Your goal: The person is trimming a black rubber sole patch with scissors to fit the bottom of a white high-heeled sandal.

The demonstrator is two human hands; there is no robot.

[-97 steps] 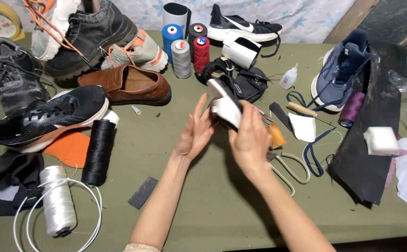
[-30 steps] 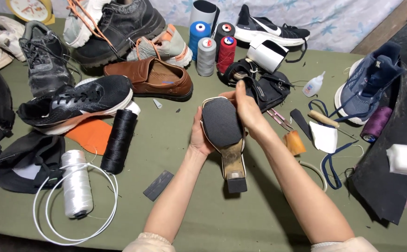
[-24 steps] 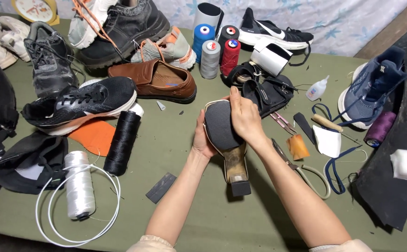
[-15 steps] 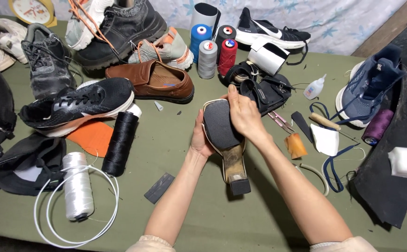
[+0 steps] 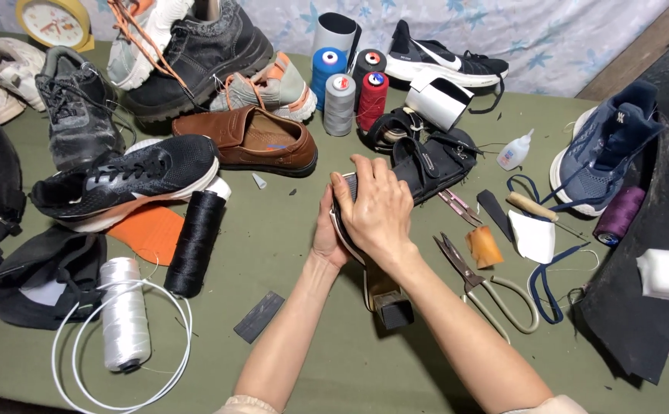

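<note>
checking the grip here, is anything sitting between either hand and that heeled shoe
Nothing visible does. The left hand cups the heeled shoe from behind and the right hand lies flat over its sole, both in direct contact. The scissors lie apart to the right on the table.

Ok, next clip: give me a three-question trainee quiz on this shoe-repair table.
1. True or false: both hands grip the heeled shoe.
2. What lies nearest the right hand: A clock, B scissors, C white thread spool?
3. What colour is the thread spool beside the black sneaker?

Key: 1 true, the left hand is behind it; 2 B; 3 black.
</note>
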